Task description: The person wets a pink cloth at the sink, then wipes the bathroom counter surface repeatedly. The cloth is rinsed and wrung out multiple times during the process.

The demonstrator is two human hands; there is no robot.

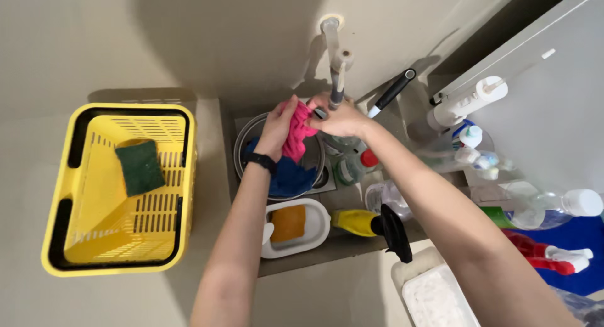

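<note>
Both my hands meet over a small sink, under the grey tap (337, 81). My left hand (277, 127), with a black band on its wrist, grips a pink cloth (297, 133). My right hand (341, 118) clutches the same cloth from the right side, next to the tap's spout. Below the cloth sits a round metal bowl (246, 138) holding a blue cloth (290, 177).
A yellow plastic basket (119, 251) with a green sponge (139, 167) stands at the left. Near the sink lie a white dish with an orange sponge (288, 223), a yellow spray bottle (358, 221), several bottles (553, 208) at right, and a white tub (434, 295).
</note>
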